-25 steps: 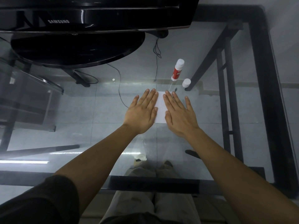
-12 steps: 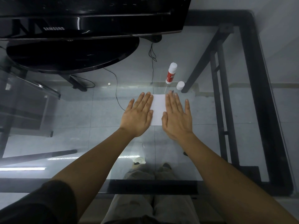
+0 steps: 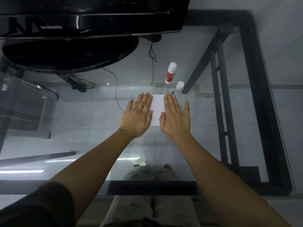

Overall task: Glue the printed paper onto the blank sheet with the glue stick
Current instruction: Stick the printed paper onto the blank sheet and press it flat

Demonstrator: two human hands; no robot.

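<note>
Head view: glass table (image 3: 98,145), clear top, black frame at near and right edges, grey tiled floor visible through it. White paper (image 3: 157,110), flat matte rectangle, lies on the glass in mid-frame; only a centre strip shows, and it looks plain white from here, so cannot tell whether this is the printed or the blank sheet, or both stacked. Left hand (image 3: 136,117) lies flat, palm down, fingers straight and close together, covering the paper's left part. Right hand (image 3: 176,118) also flat, palm down, fingers extended, thumb splayed to the right, covering the paper's right part. Hands lie side by side with a gap between, neither gripping anything. Glue stick (image 3: 170,74), slim cylinder with red label and white ends, stands upright on the glass beyond the paper, uncapped. Its cap (image 3: 180,85), small white cylinder, stands just right of it, apart. Glossy black Samsung monitor (image 3: 91,22) with oval base sits far left. Thin black cables (image 3: 152,54) hang below. Dark sleeve on left arm; beige trousers under the table.
</note>
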